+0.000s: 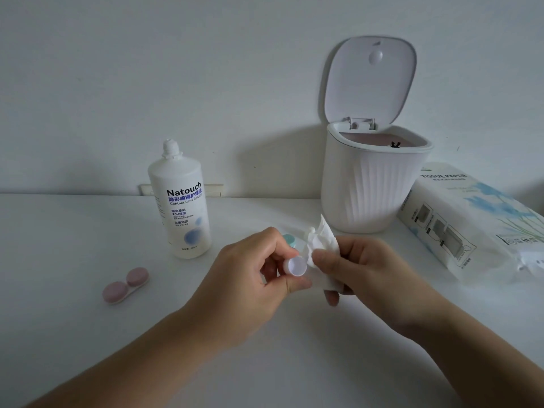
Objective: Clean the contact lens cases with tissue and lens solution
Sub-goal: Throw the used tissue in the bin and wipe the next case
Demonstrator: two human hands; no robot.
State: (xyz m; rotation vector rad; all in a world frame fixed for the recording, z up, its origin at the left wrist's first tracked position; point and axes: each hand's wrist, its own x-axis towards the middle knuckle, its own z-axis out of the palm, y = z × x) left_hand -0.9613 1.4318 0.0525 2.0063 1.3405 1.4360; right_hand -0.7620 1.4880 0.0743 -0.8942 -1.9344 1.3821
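Observation:
My left hand (253,278) pinches a small white cap (296,266) between thumb and fingers, its open side facing me. My right hand (356,272) grips a crumpled white tissue (319,242) right beside the cap, touching its rim. Behind the hands a teal lens case part (290,240) peeks out, mostly hidden. A closed pink contact lens case (125,285) lies on the table to the left. The white lens solution bottle (181,207) stands upright behind it, with no cap on its neck.
A small white ribbed bin (371,187) with its lid raised stands at the back right. A pack of tissue paper (471,225) lies at the far right. The white table (73,237) meets a white wall behind.

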